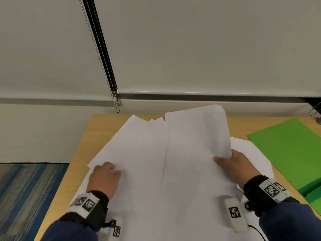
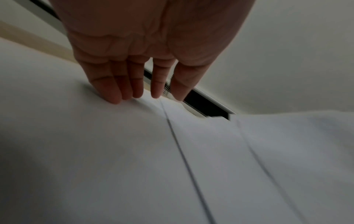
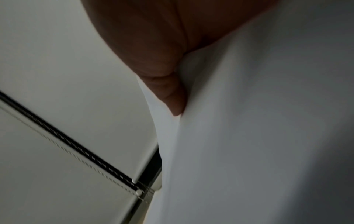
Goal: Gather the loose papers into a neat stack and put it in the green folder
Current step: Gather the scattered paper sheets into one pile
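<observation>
Loose white papers (image 1: 144,153) lie fanned across the wooden table (image 1: 97,129). My left hand (image 1: 114,171) rests on their left side, and the left wrist view shows its straight fingertips (image 2: 116,97) pressing down on the top sheet (image 2: 114,151). My right hand (image 1: 231,160) grips a sheaf of sheets (image 1: 196,133) at its near right corner. The sheaf's far end is tilted up off the pile. In the right wrist view the thumb (image 3: 172,97) presses into that sheaf (image 3: 249,136). The green folder (image 1: 291,150) lies flat at the table's right side, apart from both hands.
A roller blind with a bead chain (image 1: 104,66) hangs behind the table's far edge. Striped blue carpet (image 1: 26,188) lies beyond the table's left edge. One more sheet (image 1: 251,150) lies between the pile and the folder. A thin black cable (image 1: 258,232) runs at the near edge.
</observation>
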`<state>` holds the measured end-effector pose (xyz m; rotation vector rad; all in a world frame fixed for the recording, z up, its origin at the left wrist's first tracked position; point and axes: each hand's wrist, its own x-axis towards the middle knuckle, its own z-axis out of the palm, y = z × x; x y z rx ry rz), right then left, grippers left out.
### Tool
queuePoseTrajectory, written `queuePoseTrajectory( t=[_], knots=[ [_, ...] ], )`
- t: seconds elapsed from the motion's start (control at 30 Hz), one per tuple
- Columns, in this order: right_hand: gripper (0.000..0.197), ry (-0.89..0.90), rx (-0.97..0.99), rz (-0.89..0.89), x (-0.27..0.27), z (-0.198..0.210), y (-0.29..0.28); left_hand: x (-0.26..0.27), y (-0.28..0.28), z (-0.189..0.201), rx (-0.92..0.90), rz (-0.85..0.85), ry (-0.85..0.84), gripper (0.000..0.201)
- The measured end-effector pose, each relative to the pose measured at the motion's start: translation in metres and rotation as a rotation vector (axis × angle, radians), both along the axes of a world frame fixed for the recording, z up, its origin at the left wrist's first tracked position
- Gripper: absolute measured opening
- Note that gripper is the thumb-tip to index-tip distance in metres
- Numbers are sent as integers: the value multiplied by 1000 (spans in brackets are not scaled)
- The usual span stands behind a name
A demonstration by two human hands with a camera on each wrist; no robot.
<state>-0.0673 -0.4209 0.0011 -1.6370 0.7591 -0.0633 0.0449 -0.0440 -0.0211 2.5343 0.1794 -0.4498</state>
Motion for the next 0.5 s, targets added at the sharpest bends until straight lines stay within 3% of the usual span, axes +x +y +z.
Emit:
queuePoseTrajectory(
  t=[0.13,0.27,0.37,0.5],
  knots=[
    [24,-79,135,-11,-16,10,-7,43,-1,8,-156,99,21,44],
    [37,-155,226,-17,-29,16,-7,70,-17,15,-729,378,144,60],
    [32,-211,282,-54,-36,15,-8,76,-28,18,-953,479,357,54],
    [26,-269,321,-129,-42,15,-10,54,-38,17,-1091,410,547,38]
  ],
)
